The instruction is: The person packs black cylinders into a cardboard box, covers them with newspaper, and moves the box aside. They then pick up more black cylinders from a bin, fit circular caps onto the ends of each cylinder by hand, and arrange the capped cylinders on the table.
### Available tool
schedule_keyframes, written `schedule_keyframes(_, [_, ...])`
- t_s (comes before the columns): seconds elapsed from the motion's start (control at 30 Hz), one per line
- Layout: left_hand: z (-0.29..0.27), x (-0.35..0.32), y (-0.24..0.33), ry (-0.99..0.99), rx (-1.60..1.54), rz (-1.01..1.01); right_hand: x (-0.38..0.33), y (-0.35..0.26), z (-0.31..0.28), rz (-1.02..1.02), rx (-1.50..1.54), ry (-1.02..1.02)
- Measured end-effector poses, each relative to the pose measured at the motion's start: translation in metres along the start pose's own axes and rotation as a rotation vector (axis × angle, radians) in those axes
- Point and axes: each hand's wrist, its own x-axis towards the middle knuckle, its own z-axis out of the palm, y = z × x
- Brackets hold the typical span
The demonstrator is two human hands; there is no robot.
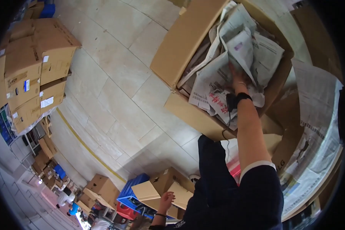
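My right hand (239,79) reaches among printed, greyish-white woven sacks (214,82) in a large open cardboard box (188,36). One digit lies stretched along the sack material; folds and shadow hide the other fingers, so their grip is unclear. A black band with a small device (234,101) wraps that wrist, and a thin cable hangs from it. At the lower middle, my left hand (167,201) is held away from the sacks, empty, its fingers loosely bent and apart. It appears over or beside an open carton (165,180); contact cannot be made out.
Large closed cartons (23,69) are stacked at the left. A printed woven sheet (318,115) drapes at the right. Along the lower left stand a blue crate (132,188), a red plastic item (126,211) and more cartons. People (67,197) appear farther off. A yellow line (88,143) crosses the tiled floor.
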Motion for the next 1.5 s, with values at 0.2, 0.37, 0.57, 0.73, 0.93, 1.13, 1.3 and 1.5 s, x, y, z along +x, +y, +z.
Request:
schedule_keyframes(0.2, [0.018,0.006,0.052,-0.041,0.034,0.097,-0.067,0.001,-0.031,-0.343,-0.254,0.554])
schedule_keyframes(0.37, [0.030,-0.005,0.069,-0.044,-0.022,0.146,-0.154,0.021,-0.060,-0.024,-0.249,-0.147])
schedule_keyframes(0.57, [0.034,0.004,0.046,-0.043,-0.017,0.129,-0.033,0.058,0.062,0.183,0.011,-0.094])
schedule_keyframes(0.73, [0.029,0.009,0.005,0.084,-0.097,0.138,-0.028,0.065,0.085,0.115,0.211,0.162])
schedule_keyframes(0.93, [0.045,0.017,-0.053,0.065,-0.099,0.433,-0.133,0.083,0.013,-0.538,0.012,0.445])
schedule_keyframes(1.13, [0.031,-0.035,-0.090,0.247,-0.159,0.519,-0.257,0.031,-0.035,-0.879,-0.180,0.537])
schedule_keyframes(1.3, [0.008,-0.078,-0.217,0.534,-0.315,0.499,-0.319,-0.087,0.072,-1.437,-0.142,-0.023])
schedule_keyframes(1.5, [-0.001,-0.130,-0.407,0.690,-0.581,0.323,-0.604,-0.183,0.236,-1.490,-0.711,-0.258])
